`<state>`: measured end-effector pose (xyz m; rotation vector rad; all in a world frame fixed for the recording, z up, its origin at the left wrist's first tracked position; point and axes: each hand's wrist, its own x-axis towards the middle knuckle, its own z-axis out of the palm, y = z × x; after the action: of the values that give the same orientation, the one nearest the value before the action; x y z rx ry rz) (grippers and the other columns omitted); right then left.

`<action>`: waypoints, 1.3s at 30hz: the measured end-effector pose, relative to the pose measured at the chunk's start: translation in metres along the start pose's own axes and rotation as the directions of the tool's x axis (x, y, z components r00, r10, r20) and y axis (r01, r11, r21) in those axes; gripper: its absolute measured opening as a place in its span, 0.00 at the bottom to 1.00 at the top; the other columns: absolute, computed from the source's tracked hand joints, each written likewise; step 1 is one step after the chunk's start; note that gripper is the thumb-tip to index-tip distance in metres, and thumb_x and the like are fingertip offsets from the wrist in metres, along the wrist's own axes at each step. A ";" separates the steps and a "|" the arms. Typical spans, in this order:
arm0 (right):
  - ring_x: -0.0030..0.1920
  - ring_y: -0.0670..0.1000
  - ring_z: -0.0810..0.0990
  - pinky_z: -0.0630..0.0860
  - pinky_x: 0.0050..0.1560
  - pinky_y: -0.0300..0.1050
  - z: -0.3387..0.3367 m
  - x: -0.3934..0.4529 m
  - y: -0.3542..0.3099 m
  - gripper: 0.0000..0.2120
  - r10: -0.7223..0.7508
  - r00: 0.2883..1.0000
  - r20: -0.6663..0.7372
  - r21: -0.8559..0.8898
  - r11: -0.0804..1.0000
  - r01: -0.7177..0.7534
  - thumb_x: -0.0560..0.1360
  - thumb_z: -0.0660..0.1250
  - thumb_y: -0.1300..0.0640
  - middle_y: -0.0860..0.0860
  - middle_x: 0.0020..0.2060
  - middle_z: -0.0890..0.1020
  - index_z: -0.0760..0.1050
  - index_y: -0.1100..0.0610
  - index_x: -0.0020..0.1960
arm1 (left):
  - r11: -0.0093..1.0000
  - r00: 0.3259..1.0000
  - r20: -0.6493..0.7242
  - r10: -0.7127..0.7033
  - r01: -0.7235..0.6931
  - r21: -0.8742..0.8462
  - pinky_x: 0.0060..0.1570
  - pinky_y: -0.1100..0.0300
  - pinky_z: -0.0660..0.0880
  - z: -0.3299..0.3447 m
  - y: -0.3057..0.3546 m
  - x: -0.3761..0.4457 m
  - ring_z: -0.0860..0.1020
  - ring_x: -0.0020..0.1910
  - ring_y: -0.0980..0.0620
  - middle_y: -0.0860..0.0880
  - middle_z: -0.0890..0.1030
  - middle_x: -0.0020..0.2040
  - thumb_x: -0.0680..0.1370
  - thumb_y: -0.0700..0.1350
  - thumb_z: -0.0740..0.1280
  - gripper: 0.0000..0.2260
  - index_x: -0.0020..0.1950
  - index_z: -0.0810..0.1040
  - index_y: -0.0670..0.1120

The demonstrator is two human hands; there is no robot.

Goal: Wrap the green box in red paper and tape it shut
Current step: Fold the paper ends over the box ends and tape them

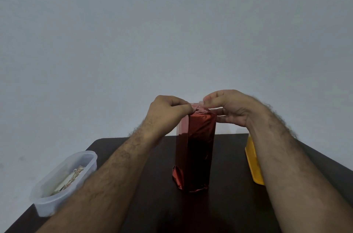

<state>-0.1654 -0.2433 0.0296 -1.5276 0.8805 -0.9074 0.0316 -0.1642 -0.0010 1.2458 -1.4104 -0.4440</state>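
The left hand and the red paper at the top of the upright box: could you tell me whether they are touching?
Touching. The head view shows the left hand with its fingers closed on the red paper folded at the box's top end, no gap visible.

Plain room, likely a home: bare grey wall (pixel 172 32), dark table (pixel 152 204).

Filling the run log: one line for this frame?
stage: closing top end | box: upright, red-wrapped | left hand: pinching top paper | right hand: pinching top paper
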 end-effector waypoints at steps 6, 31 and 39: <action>0.41 0.49 0.85 0.82 0.37 0.40 -0.004 0.002 0.003 0.16 -0.010 1.000 0.009 -0.039 0.999 0.010 0.73 0.77 0.69 0.56 0.47 0.86 0.82 0.61 0.60 | 1.000 1.000 0.001 0.005 -0.005 0.013 0.61 0.51 0.82 0.005 0.001 0.000 0.85 0.52 0.59 0.57 0.89 0.45 0.73 0.46 0.74 0.05 0.44 0.90 0.51; 0.53 0.52 0.87 0.85 0.49 0.42 -0.015 -0.006 -0.002 0.16 -0.043 0.984 0.174 -0.078 0.995 0.057 0.78 0.72 0.69 0.55 0.56 0.88 0.82 0.60 0.64 | 0.998 0.999 -0.028 -0.029 0.028 -0.051 0.51 0.63 0.76 0.006 -0.003 0.004 0.84 0.51 0.64 0.61 0.88 0.46 0.78 0.44 0.73 0.06 0.45 0.90 0.50; 0.57 0.53 0.87 0.84 0.52 0.43 -0.021 -0.011 -0.003 0.21 -0.077 0.972 0.222 -0.106 0.989 0.103 0.73 0.73 0.75 0.58 0.61 0.86 0.83 0.61 0.64 | 0.998 0.999 -0.023 -0.023 0.021 -0.065 0.57 0.56 0.81 0.006 -0.004 0.003 0.85 0.52 0.60 0.58 0.88 0.46 0.77 0.44 0.74 0.04 0.45 0.90 0.49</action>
<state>-0.1886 -0.2418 0.0343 -1.7440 0.7206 -0.7455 0.0282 -0.1702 -0.0050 1.2115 -1.3529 -0.4845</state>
